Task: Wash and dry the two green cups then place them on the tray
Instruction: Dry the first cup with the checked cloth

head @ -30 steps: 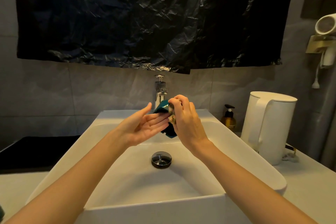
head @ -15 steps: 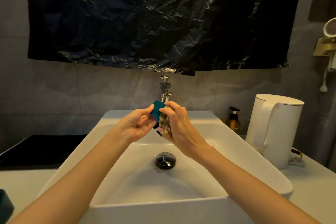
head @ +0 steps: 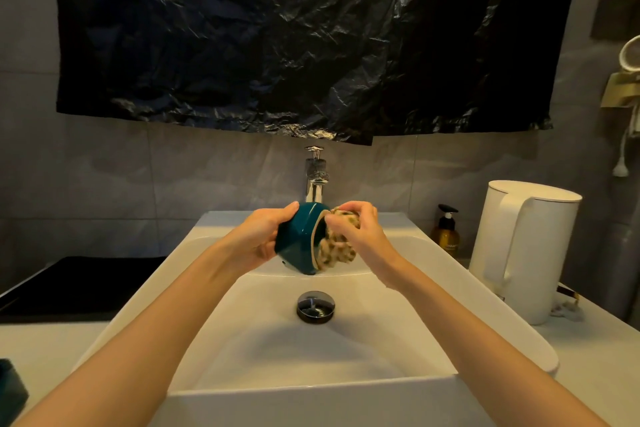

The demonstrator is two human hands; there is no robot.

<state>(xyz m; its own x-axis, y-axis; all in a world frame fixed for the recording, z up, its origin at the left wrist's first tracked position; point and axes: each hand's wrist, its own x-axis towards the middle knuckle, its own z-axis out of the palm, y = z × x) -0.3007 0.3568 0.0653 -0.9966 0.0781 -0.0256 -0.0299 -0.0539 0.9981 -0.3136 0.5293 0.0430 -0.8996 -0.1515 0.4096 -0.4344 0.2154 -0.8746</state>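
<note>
Your left hand (head: 258,241) curls round the dark-green glazed round cup (head: 298,241), tipped sideways over the white basin (head: 346,388); your right hand (head: 367,239) pinches a speckled beige cloth (head: 337,251) in its mouth. Twist cup against cloth, gripping firmly.

A bathroom: white basin (head: 214,288), chrome tap (head: 314,180), soap bottle (head: 445,236), wall-hung hairdryer (head: 628,55).

Sink (head: 346,388) in the middle of the counter (head: 588,374), tap (head: 315,180) at its back edge, drain (head: 316,307) in the basin, cup (head: 298,243) above the basin's back, cloth (head: 337,248) against its right side, pump bottle (head: 446,236) and kettle (head: 530,253) right of the sink, second cup (head: 10,388) at the counter's near-left edge.
</note>
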